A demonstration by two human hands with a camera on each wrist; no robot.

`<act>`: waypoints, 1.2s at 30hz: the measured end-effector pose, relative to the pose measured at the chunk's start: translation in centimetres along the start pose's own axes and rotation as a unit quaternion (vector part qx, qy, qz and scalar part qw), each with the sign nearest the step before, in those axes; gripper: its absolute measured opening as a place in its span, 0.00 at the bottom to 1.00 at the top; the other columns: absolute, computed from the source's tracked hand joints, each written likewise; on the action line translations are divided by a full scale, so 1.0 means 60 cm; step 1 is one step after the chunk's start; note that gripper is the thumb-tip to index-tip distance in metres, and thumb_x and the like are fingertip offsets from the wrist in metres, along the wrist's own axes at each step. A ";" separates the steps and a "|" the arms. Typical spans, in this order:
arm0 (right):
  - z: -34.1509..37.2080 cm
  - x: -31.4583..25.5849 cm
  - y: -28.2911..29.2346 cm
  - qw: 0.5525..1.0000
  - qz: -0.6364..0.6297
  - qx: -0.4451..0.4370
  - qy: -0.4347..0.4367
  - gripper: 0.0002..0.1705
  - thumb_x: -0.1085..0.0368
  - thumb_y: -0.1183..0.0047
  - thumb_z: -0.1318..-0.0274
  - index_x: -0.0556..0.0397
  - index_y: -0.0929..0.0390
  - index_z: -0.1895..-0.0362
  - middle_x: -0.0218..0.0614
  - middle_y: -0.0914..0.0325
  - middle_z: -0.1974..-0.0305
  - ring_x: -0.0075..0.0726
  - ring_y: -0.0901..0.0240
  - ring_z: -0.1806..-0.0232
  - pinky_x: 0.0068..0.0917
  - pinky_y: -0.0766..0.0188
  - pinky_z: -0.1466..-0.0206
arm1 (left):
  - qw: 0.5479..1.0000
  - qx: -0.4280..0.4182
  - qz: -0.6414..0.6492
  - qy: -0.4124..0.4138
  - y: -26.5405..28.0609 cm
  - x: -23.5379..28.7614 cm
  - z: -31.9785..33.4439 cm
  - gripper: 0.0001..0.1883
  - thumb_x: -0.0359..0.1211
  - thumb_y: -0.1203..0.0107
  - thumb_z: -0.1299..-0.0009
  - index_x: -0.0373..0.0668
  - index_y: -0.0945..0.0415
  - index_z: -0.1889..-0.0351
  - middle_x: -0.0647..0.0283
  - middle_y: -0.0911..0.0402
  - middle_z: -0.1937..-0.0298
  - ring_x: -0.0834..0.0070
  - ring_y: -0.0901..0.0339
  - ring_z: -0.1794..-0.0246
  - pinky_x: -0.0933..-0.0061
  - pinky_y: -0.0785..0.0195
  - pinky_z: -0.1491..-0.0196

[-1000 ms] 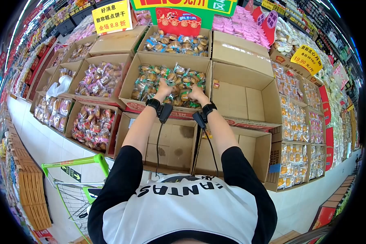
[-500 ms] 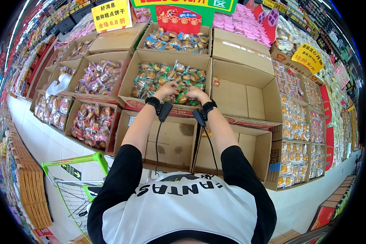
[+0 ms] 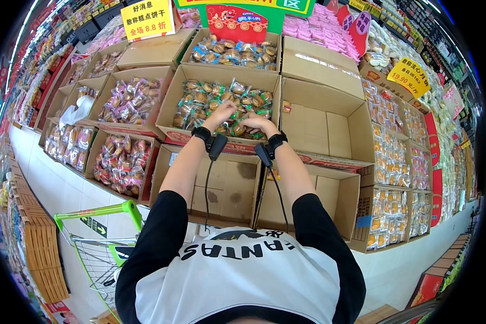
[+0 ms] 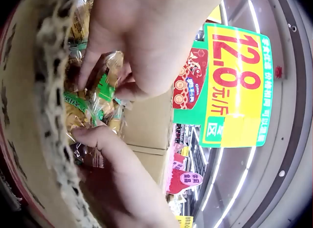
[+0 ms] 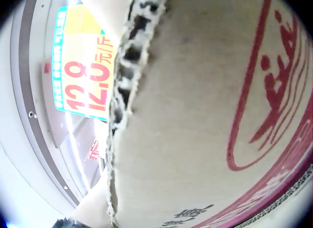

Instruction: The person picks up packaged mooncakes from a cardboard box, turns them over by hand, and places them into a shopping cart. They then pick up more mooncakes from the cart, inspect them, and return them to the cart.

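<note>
Individually wrapped pastries with clear and green wrappers fill the carton [image 3: 167,110] in front of the person. Inside its near half, the left hand [image 3: 221,114] has bent fingers; in the left wrist view this hand [image 4: 137,42] pinches a green-marked packet [image 4: 104,93] between thumb and fingers. Close on its right, the right hand [image 3: 258,123] reaches in over the near wall with curled fingers. From below in the left wrist view, the right hand [image 4: 127,181] grips wrapping beside that packet, its fingers partly hidden. Carton wall [image 5: 195,91] hides the right hand's work in the right wrist view.
Two cartons, one with stained cardboard [image 3: 229,183], stand nearer the body. An almost bare carton [image 3: 324,127] is at the right, with one small packet inside. Red-wrapped pastries [image 3: 124,164] lie front left; a green-handled cart [image 3: 94,211] stands lower left.
The left hand has moved slightly up and right since half a second ago. Both hands are closer together than one second ago, with fingers more bent; the right has shifted slightly left.
</note>
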State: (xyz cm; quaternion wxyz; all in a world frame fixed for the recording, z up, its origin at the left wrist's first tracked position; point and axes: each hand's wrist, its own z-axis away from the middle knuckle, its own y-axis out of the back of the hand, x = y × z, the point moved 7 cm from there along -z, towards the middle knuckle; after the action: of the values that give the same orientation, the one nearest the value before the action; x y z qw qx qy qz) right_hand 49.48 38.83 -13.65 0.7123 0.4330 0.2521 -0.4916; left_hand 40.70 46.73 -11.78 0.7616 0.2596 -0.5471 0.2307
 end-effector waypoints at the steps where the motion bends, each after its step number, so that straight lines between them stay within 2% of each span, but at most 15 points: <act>1: 0.007 -0.002 0.004 1.000 -0.017 0.017 -0.007 0.19 0.58 0.47 0.66 0.60 0.33 0.72 0.35 0.30 0.76 0.30 0.31 0.76 0.25 0.31 0.73 | 1.000 0.024 0.019 -0.004 0.002 0.008 0.004 0.06 0.23 0.53 0.43 0.40 0.33 0.68 0.66 0.32 0.70 0.76 0.33 0.65 0.70 0.32 0.65; 2: 0.013 -0.006 0.008 0.999 -0.034 0.034 -0.013 0.21 0.60 0.48 0.66 0.61 0.35 0.68 0.34 0.31 0.75 0.30 0.30 0.75 0.25 0.29 0.71 | 1.000 0.024 0.019 -0.004 0.005 0.004 0.002 0.06 0.23 0.53 0.43 0.40 0.33 0.68 0.66 0.32 0.70 0.76 0.33 0.65 0.70 0.32 0.65; 4: 0.024 -0.012 0.011 0.997 -0.067 0.035 -0.019 0.22 0.62 0.49 0.65 0.62 0.37 0.65 0.35 0.31 0.74 0.31 0.29 0.74 0.26 0.28 0.70 | 0.978 0.032 -0.112 -0.171 0.007 0.032 0.004 0.09 0.24 0.51 0.42 0.38 0.34 0.64 0.64 0.29 0.66 0.77 0.32 0.63 0.74 0.36 0.58; 9: 0.016 -0.001 0.018 0.985 -0.158 0.062 -0.029 0.20 0.65 0.52 0.62 0.57 0.39 0.61 0.34 0.32 0.72 0.28 0.30 0.72 0.26 0.26 0.67 | 0.984 0.027 0.002 -0.177 0.009 0.035 0.002 0.17 0.22 0.51 0.42 0.39 0.38 0.54 0.61 0.28 0.59 0.73 0.32 0.56 0.74 0.42 0.52; 11: 0.014 -0.010 0.022 0.980 -0.190 0.052 -0.008 0.30 0.71 0.55 0.63 0.62 0.44 0.50 0.39 0.32 0.74 0.34 0.28 0.73 0.26 0.27 0.70 | 0.982 0.030 0.032 -0.186 0.011 0.034 -0.001 0.21 0.21 0.51 0.43 0.40 0.40 0.51 0.59 0.30 0.56 0.71 0.32 0.54 0.73 0.42 0.51; 13: 0.009 -0.007 0.025 0.973 -0.220 0.069 -0.004 0.33 0.73 0.57 0.63 0.60 0.49 0.45 0.39 0.32 0.73 0.34 0.29 0.74 0.26 0.27 0.70 | 0.950 0.147 -0.065 -0.269 0.028 0.060 0.017 0.25 0.20 0.50 0.44 0.43 0.42 0.47 0.58 0.34 0.52 0.67 0.33 0.54 0.70 0.43 0.49; 17: 0.016 -0.012 0.032 0.958 -0.274 0.084 0.007 0.42 0.75 0.60 0.61 0.54 0.60 0.38 0.40 0.31 0.72 0.34 0.29 0.76 0.25 0.28 0.71 | 0.926 0.222 -0.165 -0.256 0.034 0.080 0.038 0.28 0.20 0.49 0.45 0.46 0.42 0.46 0.56 0.37 0.50 0.66 0.33 0.55 0.69 0.40 0.51; 19: 0.012 -0.009 0.029 0.961 -0.263 0.087 0.006 0.40 0.74 0.59 0.60 0.54 0.58 0.38 0.39 0.31 0.72 0.33 0.30 0.76 0.24 0.28 0.71 | 0.970 0.172 -0.025 -0.172 0.036 0.055 0.019 0.28 0.20 0.48 0.45 0.47 0.42 0.46 0.56 0.36 0.52 0.70 0.33 0.57 0.71 0.37 0.54; 21: 0.017 -0.014 0.028 0.963 -0.252 0.091 0.005 0.38 0.73 0.59 0.59 0.54 0.55 0.39 0.38 0.31 0.72 0.32 0.30 0.75 0.24 0.28 0.71 | 0.971 0.165 0.003 -0.170 0.034 0.062 0.026 0.27 0.20 0.48 0.45 0.46 0.41 0.48 0.57 0.35 0.52 0.72 0.33 0.58 0.73 0.36 0.57; 23: 0.031 -0.026 0.030 0.969 -0.226 0.096 -0.005 0.24 0.65 0.53 0.55 0.55 0.39 0.50 0.33 0.33 0.71 0.27 0.33 0.70 0.24 0.29 0.65 | 0.972 0.158 0.031 -0.170 0.034 0.069 0.028 0.26 0.19 0.48 0.46 0.45 0.40 0.49 0.58 0.34 0.53 0.75 0.33 0.59 0.75 0.36 0.59; 25: 0.026 -0.027 0.032 0.972 -0.216 0.090 0.005 0.23 0.63 0.53 0.54 0.55 0.38 0.51 0.34 0.32 0.69 0.27 0.32 0.68 0.23 0.29 0.65 | 0.963 0.149 0.041 -0.221 0.041 0.083 0.032 0.22 0.23 0.48 0.43 0.43 0.39 0.51 0.59 0.33 0.53 0.77 0.31 0.63 0.79 0.33 0.70; 27: 0.032 -0.033 0.032 0.975 -0.206 0.082 0.015 0.23 0.61 0.53 0.53 0.55 0.36 0.51 0.35 0.31 0.68 0.28 0.32 0.66 0.22 0.29 0.65 | 0.961 0.146 0.069 -0.224 0.049 0.092 0.040 0.21 0.22 0.48 0.44 0.42 0.38 0.51 0.61 0.33 0.53 0.78 0.32 0.62 0.78 0.33 0.68; 30: 0.050 -0.053 0.040 0.953 -0.271 0.109 0.077 0.21 0.58 0.53 0.52 0.56 0.33 0.54 0.35 0.33 0.63 0.30 0.34 0.60 0.27 0.29 0.61 | 0.947 0.144 0.102 -0.269 0.061 0.130 0.075 0.20 0.22 0.49 0.45 0.42 0.36 0.54 0.62 0.30 0.54 0.80 0.33 0.57 0.80 0.37 0.61; 33: 0.045 -0.068 0.043 0.863 -0.472 0.008 0.179 0.19 0.61 0.58 0.47 0.57 0.36 0.52 0.36 0.37 0.53 0.38 0.36 0.56 0.40 0.30 0.55 | 0.950 0.072 0.205 -0.223 0.051 0.175 0.141 0.21 0.22 0.52 0.43 0.43 0.40 0.51 0.62 0.31 0.52 0.80 0.33 0.57 0.79 0.37 0.60; 36: 0.096 -0.111 0.035 0.818 -0.545 -0.023 0.183 0.19 0.61 0.58 0.46 0.56 0.38 0.51 0.37 0.37 0.53 0.41 0.34 0.56 0.40 0.30 0.55 | 0.953 0.033 0.187 -0.234 0.043 0.204 0.197 0.21 0.22 0.55 0.40 0.44 0.42 0.49 0.61 0.34 0.48 0.77 0.33 0.53 0.77 0.36 0.54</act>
State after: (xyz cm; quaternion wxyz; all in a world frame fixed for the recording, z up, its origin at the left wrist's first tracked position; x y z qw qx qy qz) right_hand 48.42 37.36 -4.83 0.2791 0.2902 0.5839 -0.7050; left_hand 34.20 41.86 3.39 0.5462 0.2243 -0.7412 0.3194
